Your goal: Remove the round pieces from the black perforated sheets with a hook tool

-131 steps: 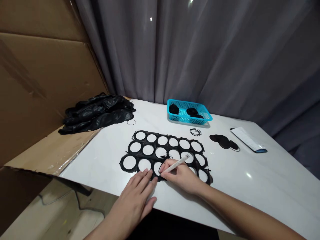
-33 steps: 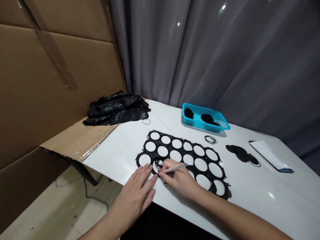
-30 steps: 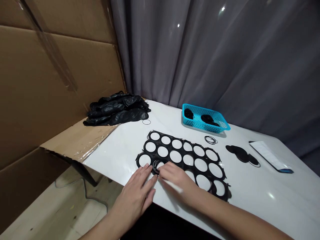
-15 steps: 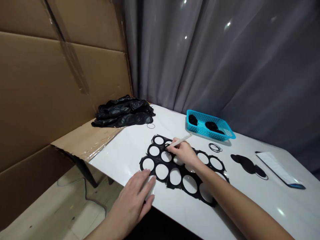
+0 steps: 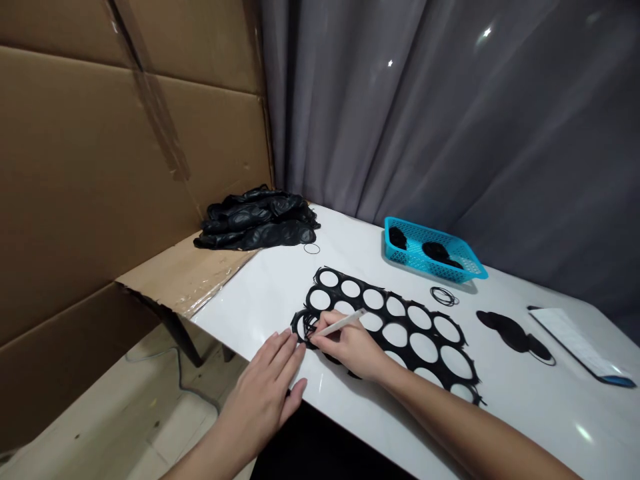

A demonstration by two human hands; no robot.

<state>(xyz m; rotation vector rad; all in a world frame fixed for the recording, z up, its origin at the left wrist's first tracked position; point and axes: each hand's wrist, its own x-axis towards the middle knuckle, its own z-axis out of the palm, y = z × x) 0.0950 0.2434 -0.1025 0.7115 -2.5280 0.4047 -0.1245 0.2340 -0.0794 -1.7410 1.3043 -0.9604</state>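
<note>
A black sheet (image 5: 400,320) punched with several round holes lies flat on the white table (image 5: 260,293). My right hand (image 5: 353,347) pinches a thin white pen-like tool (image 5: 340,324), whose tip touches the sheet's near-left corner hole. My left hand (image 5: 265,393) lies flat at the table's near edge with fingers stretched out, its fingertips just beside that corner of the sheet.
A turquoise basket (image 5: 433,250) with black pieces stands at the back. Thin black rings (image 5: 444,296), black discs (image 5: 513,332) and a white card (image 5: 580,343) lie to the right. A heap of black sheets (image 5: 260,219) sits at the back left on cardboard (image 5: 170,280). One loose ring (image 5: 311,249) lies nearby.
My right hand reached to the sheet's far-left holes half a second ago and has come back to the near-left corner hole. My left hand stayed at the edge.
</note>
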